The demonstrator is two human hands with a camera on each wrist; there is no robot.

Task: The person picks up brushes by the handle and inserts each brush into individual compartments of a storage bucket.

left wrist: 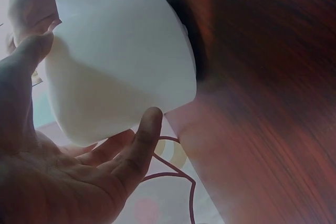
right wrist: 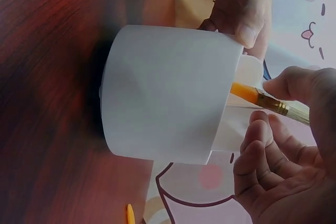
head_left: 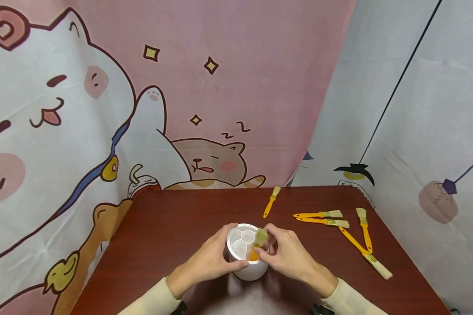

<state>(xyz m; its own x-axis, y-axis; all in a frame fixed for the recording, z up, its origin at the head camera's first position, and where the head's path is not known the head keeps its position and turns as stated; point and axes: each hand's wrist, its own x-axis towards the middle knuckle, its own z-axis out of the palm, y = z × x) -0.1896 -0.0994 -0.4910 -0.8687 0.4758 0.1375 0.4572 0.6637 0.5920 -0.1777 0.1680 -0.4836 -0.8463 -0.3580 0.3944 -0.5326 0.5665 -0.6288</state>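
A white round pot (head_left: 247, 272) with inner compartments stands on the table in front of me. My left hand (head_left: 209, 258) grips it from the left, thumb at the near rim and fingers around the far side; the left wrist view shows its wall (left wrist: 121, 66) between them. My right hand (head_left: 289, 251) is at the pot's right rim, holding a paintbrush (head_left: 261, 237) between thumb and fingers. The brush's orange handle (right wrist: 243, 92) points down into a right-hand compartment, its bristles upward. The handle's lower end is hidden inside the pot.
Several more yellow-handled paintbrushes lie on the dark red table (head_left: 173, 227): one paintbrush (head_left: 271, 202) behind the pot, two side by side (head_left: 319, 215) to the right, and others (head_left: 364, 232) near the right edge. A printed cloth (head_left: 260, 87) hangs behind the table.
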